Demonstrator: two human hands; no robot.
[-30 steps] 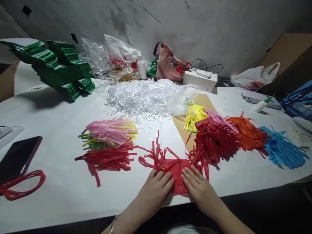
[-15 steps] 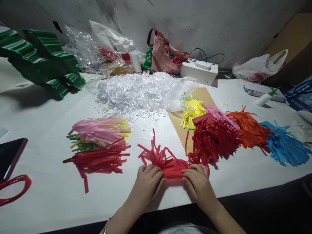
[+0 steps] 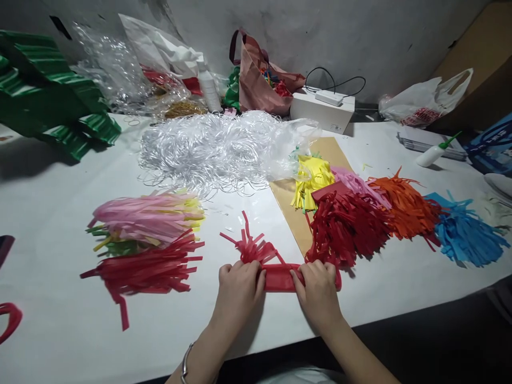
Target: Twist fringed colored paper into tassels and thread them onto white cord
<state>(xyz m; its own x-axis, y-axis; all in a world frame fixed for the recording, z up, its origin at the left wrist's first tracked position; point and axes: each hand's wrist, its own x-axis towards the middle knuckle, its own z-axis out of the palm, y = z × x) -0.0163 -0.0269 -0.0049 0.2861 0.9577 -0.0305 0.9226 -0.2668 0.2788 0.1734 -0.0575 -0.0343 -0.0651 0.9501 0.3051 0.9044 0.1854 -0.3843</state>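
Note:
A strip of fringed red tissue paper (image 3: 279,278) lies on the white table at the front, partly rolled up. My left hand (image 3: 241,285) is closed on its left end, thumb along the near edge. On the right part of the same strip, my right hand (image 3: 318,285) is closed too, fingers curled over the far side. Cut red fringes stick out past my left fingers. Left of my hands lies a finished-looking red tassel (image 3: 148,269), touching a pink, yellow and green bundle of tassels (image 3: 150,216).
Fringed paper piles lie at the right: dark red (image 3: 348,224), orange (image 3: 408,205), blue (image 3: 468,229) and yellow (image 3: 314,178). Behind is a heap of white cord (image 3: 216,149). A glue bottle (image 3: 431,156), a white box (image 3: 323,113) and a green corrugated shape (image 3: 44,90) stand around.
The red paper under my hands is now flatter and more tightly folded into a band. My thumbs have come up onto its near edge. The view has shifted slightly right.

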